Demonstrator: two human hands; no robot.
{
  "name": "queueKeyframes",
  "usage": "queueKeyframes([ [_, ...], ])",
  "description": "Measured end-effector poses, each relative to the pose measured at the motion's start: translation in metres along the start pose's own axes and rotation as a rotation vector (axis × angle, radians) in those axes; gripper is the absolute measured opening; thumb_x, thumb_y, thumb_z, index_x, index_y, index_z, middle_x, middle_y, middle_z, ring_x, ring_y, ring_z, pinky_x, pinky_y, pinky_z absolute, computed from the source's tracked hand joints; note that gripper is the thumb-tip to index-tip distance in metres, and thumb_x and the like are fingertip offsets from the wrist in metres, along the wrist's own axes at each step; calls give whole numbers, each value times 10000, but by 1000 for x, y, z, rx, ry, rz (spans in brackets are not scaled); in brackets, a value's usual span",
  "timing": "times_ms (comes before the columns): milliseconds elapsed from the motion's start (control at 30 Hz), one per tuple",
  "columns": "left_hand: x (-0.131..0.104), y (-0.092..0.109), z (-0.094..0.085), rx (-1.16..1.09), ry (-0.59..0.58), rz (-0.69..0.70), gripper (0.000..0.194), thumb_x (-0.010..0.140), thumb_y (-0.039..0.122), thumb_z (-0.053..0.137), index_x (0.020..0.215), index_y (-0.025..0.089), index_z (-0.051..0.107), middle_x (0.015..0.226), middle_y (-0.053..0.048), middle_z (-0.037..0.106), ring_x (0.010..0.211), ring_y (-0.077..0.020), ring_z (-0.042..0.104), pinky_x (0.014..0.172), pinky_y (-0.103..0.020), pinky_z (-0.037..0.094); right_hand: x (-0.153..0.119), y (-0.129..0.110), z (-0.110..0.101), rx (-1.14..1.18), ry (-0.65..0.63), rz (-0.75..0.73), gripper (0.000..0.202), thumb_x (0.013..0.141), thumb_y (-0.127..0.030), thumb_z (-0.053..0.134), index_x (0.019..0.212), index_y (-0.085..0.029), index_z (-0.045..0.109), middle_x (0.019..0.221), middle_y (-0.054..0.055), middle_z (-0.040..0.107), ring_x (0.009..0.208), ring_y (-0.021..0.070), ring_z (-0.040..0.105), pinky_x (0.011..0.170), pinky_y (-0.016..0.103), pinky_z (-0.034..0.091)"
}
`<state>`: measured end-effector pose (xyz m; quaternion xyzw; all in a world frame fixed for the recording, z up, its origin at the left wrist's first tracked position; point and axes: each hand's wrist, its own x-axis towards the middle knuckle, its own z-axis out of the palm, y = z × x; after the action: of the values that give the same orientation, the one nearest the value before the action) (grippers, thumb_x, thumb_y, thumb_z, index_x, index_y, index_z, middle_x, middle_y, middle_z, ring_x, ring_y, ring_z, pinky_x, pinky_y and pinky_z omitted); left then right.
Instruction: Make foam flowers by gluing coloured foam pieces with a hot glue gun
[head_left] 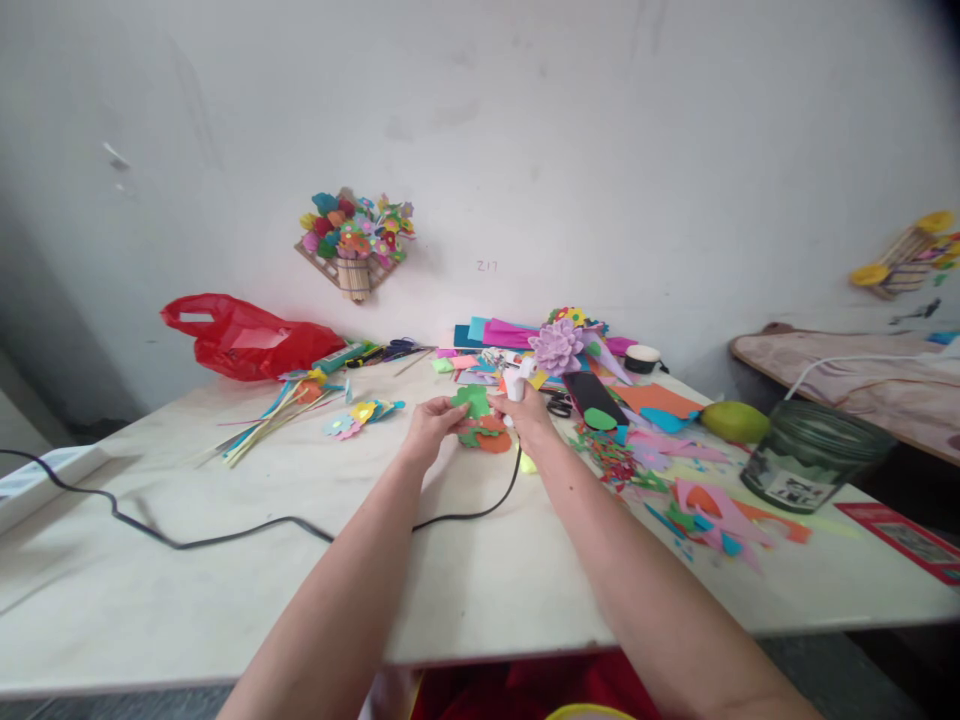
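My right hand (531, 412) is wrapped round the handle of a white glue gun (515, 376), and a black cord (465, 516) runs from below it across the table to the left. Between the fingertips of my left hand (433, 428) is the edge of a green foam flower cutout (472, 399), close beside the glue gun. Just under it on the table lie an orange cutout (493, 441) and another green piece. My right fingers partly cover these pieces. The glue gun's nozzle is too small to make out clearly.
Foam flowers (363, 411), thin sticks (259, 425) and a red plastic bag (251, 338) are on the left. At the right lie a dark phone (594, 398), coloured scraps (712, 510), a yellow-green fruit (733, 422) and a glass jar (814, 455). Coloured sheets (510, 333) lie against the wall.
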<state>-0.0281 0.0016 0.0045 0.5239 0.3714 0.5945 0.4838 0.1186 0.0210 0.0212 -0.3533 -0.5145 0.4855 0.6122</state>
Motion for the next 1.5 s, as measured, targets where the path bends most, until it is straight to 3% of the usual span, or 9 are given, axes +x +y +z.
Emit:
queueKeyframes([
  [233,1,2,10,148,49,301,152,569,140,625,714,160,661,1012,-81,619,965,-203,549,841,-316,418,2,4,-6,121,-58,-5,308,556,-274,614,806,-192,454,672,-21,614,504,120,556,454,234,448],
  [400,2,-1,11,227,66,401,132,605,169,616,724,182,670,1082,-72,585,1004,-196,529,874,-305,397,2,4,-7,193,-106,-25,226,561,-178,576,757,-176,463,650,-11,622,539,137,588,506,254,478],
  [467,2,-2,10,245,90,377,130,607,212,632,726,178,671,1029,-71,612,969,-198,546,852,-298,407,2,4,-7,200,-109,-24,210,564,-166,563,749,-174,463,641,-10,620,546,145,595,508,260,483],
  [567,2,-3,8,222,121,236,170,593,282,657,702,152,656,767,-48,662,764,-180,599,746,-295,450,3,4,-7,202,-80,1,234,561,-171,565,769,-180,459,642,-9,620,553,158,600,473,257,478],
  [667,2,-4,4,78,97,98,213,574,320,675,632,131,596,574,3,609,578,-127,578,672,-291,473,3,4,-7,177,-42,29,249,562,-199,581,778,-182,460,624,-9,617,526,155,590,435,248,461],
  [800,1,-6,-2,-107,55,3,268,579,331,678,653,129,519,608,-5,610,581,-125,598,634,-280,488,1,2,-8,97,-21,22,242,571,-245,600,754,-175,459,559,-18,599,410,109,523,362,204,392],
  [1000,2,-8,-6,-164,107,-68,298,581,308,685,734,143,489,653,-33,634,610,-167,628,586,-279,497,-4,-4,-7,-24,-95,-15,219,611,-340,586,682,-162,479,490,-25,570,300,56,407,302,172,290],
  [1233,5,-15,-16,-180,123,-77,230,611,214,665,751,129,504,666,-35,638,671,-157,633,656,-264,495,-7,-2,-10,-142,-273,42,270,616,-394,603,649,-142,514,489,6,585,270,57,388,273,178,269],
  [1500,5,-17,-24,-219,144,-124,183,633,183,650,696,126,488,643,-32,620,687,-167,634,643,-268,500,-10,-7,-13,-249,-342,128,274,640,-413,592,676,-146,541,487,3,587,247,59,382,254,176,264],
])
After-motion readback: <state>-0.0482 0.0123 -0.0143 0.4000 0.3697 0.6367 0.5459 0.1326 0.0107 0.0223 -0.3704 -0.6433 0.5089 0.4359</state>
